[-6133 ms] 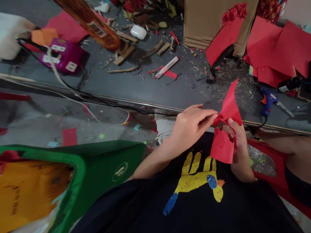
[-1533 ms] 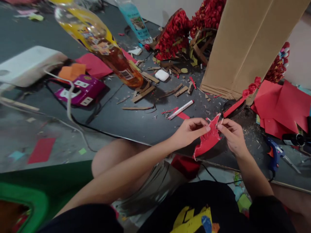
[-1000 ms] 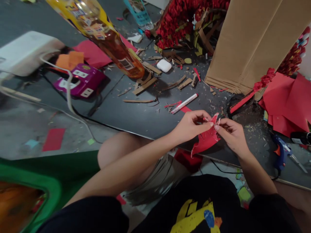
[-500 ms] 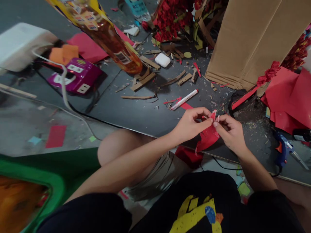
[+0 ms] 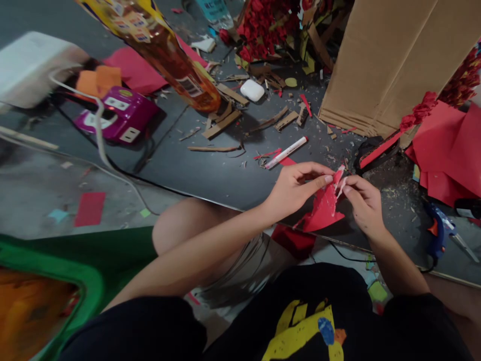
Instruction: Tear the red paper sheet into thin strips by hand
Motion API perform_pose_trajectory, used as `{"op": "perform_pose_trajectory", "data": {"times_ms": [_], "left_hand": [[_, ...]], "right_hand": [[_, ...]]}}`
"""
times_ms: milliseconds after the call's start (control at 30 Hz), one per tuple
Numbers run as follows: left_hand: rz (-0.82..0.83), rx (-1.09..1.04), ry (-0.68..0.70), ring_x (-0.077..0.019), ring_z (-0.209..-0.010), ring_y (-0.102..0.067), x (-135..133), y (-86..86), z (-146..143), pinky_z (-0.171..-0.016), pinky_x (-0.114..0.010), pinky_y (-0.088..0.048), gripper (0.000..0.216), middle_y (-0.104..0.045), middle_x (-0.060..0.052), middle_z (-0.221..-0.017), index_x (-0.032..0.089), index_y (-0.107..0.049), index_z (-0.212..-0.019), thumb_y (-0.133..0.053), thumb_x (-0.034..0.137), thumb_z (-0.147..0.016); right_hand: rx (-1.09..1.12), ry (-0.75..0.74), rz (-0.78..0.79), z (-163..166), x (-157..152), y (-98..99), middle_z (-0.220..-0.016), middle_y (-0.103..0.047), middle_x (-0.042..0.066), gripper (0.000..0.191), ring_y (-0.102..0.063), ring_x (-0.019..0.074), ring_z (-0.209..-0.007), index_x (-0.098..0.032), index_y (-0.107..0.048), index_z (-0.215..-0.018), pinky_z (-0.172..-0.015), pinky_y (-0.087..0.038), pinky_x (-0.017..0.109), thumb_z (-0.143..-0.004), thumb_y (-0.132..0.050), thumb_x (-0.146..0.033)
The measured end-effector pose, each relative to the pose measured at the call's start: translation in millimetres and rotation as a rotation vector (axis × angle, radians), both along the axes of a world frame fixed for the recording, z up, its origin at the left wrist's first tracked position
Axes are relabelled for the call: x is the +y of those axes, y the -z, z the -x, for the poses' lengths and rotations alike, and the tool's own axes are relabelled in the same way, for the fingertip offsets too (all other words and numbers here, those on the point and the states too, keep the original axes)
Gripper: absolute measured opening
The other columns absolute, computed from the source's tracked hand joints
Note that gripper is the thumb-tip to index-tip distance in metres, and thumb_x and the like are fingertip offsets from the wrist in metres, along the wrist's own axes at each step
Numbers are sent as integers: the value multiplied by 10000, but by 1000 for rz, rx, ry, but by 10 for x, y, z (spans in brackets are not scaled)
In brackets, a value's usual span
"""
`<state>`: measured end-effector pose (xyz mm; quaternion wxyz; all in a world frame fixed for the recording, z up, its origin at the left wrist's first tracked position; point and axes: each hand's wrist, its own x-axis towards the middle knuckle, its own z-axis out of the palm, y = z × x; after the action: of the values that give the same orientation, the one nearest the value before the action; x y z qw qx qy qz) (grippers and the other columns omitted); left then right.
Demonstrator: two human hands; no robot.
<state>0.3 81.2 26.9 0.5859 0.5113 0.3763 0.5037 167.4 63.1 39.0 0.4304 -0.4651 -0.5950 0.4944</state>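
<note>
Over the front edge of the dark table, my left hand (image 5: 295, 188) pinches a torn piece of red paper (image 5: 321, 210) between thumb and fingers. The paper has ragged whitish edges and hangs below the fingers. Close beside it on the right, my right hand (image 5: 364, 203) pinches a thin pale strip (image 5: 341, 187) at the paper's torn edge. Whether that strip is still joined to the paper I cannot tell. A white marker with a red end (image 5: 287, 152) lies on the table just beyond my left hand.
A tilted bottle of amber liquid (image 5: 180, 75), a purple power adapter (image 5: 122, 115) and a white case (image 5: 252, 91) stand among cardboard scraps. A cardboard sheet (image 5: 383, 65), red paper sheets (image 5: 443, 150) and a blue glue gun (image 5: 438, 230) are at the right.
My hands have drawn slightly apart, the right one moving a little rightward with the pale strip. The red paper has turned, and more of its torn edge shows.
</note>
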Motion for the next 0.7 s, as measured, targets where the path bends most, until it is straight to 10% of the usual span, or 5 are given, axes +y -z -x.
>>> {"op": "perform_pose_trajectory", "data": {"times_ms": [700], "left_hand": [[183,-209,88,-47,-665,-619,10,-33,-7,-654,-154,-496,204,-672,37,-736,134,-658,-833,-789,197,-691]], "right_hand": [[-147,73,-200,1,31,50,-691,-671,-45,50,-583,85,-579,-222,-663,-796,-556,-467,210,-804,-625,-189]]}}
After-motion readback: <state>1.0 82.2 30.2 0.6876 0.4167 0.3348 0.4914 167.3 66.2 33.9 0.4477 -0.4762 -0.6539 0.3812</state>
